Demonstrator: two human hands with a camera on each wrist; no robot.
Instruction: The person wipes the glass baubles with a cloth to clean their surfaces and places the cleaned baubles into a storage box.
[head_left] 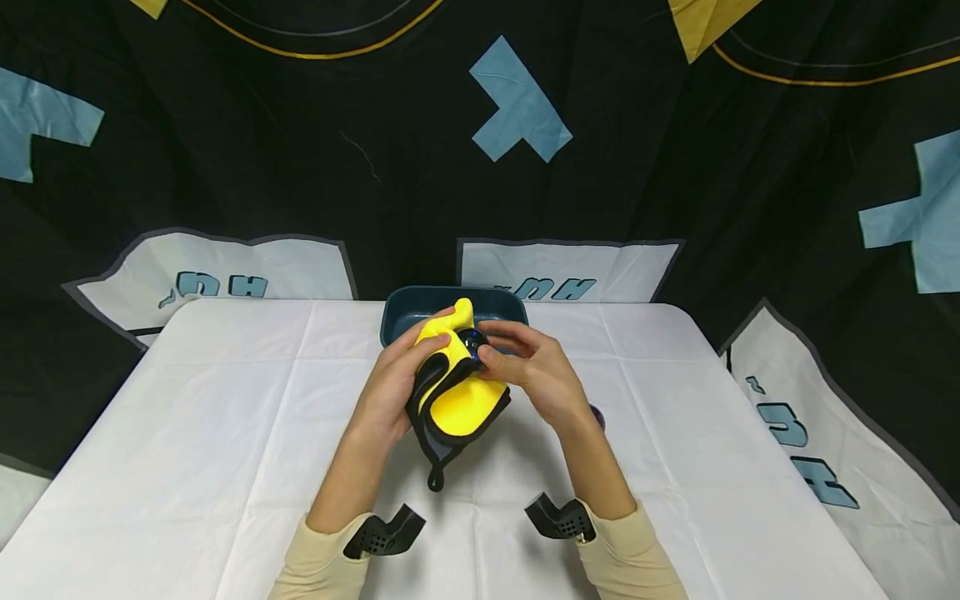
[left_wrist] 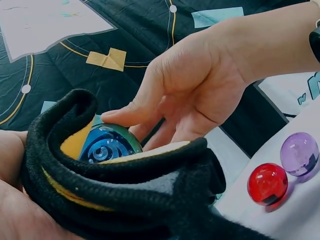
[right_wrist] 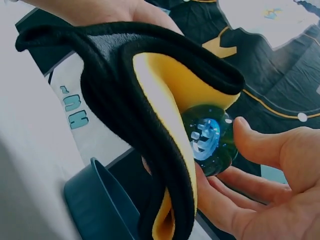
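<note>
My left hand grips a yellow cloth with thick black edging and a small black hanging loop. The cloth is folded and held up above the white table, its lower corner drooping. Against its yellow side sits a clear glass ball with a blue swirl inside. The thumb and fingers of my right hand pinch this ball from the right. In the left wrist view, the ball shows partly between folds of cloth. Folds hide some of my left fingers.
A dark teal bin stands behind the hands at the table's far edge. A red glass ball and a purple one lie on the white table, to the right. Black printed fabric hangs behind.
</note>
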